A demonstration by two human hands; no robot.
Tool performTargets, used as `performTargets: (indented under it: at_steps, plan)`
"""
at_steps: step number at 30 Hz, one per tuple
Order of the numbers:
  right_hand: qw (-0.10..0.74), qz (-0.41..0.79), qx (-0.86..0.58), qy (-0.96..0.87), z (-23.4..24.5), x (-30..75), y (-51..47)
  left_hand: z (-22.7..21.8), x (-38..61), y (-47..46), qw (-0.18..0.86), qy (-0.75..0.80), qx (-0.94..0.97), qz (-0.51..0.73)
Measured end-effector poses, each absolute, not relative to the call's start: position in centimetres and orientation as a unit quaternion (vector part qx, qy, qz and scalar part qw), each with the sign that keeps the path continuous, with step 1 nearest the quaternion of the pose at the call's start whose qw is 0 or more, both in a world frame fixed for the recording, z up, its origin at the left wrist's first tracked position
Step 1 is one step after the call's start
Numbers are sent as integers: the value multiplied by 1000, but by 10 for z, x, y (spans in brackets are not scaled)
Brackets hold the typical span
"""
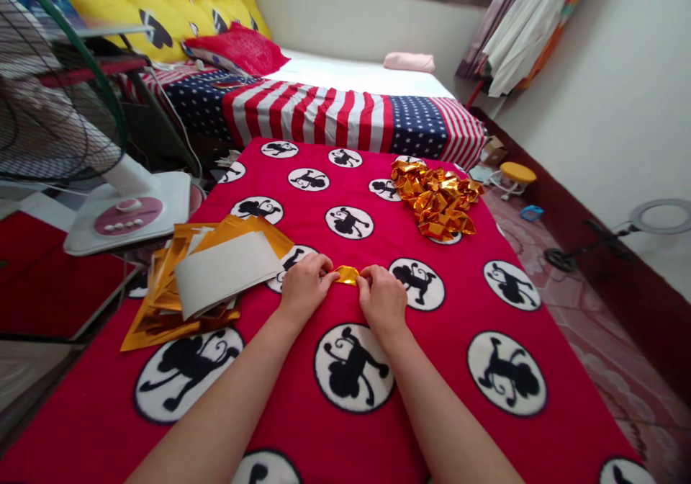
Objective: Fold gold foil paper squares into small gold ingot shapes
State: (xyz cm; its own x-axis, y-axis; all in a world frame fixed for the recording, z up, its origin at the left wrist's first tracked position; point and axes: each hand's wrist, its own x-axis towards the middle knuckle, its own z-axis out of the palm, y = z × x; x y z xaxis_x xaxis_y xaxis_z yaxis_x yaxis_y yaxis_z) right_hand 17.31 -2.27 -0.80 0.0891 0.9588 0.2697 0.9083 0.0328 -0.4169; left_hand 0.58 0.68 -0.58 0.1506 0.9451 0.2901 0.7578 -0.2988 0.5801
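Observation:
A small folded piece of gold foil paper (pixel 347 274) lies on the red cloth with black monkey prints (pixel 345 181). My left hand (pixel 305 284) pinches its left end and my right hand (pixel 382 298) pinches its right end, both with fingers curled. A stack of gold foil sheets (pixel 183 282), some turned white side up, lies just left of my left hand. A heap of folded gold foil pieces (pixel 437 199) sits further away on the right part of the cloth.
A standing fan (pixel 116 214) with a white base is at the left edge. Beyond the cloth is a bed with a stars-and-stripes cover (pixel 335 113), a red pillow and a yellow cushion. Tiled floor, a yellow stool (pixel 517 174) and a ring light (pixel 661 217) lie to the right.

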Motion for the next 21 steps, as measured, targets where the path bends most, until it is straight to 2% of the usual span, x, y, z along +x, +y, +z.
performTargets:
  at_steps: [10,17,21]
  plan:
    - [244,38,-705,-665,-6,168,-22,0,8,18,160,614,724,269]
    - [327,84,-678,-654,-11,173,-23,-3,8,10,178,569,734,327]
    - [385,119,-654,-640,-12,175,-23,-8,4,10,257,540,698,394]
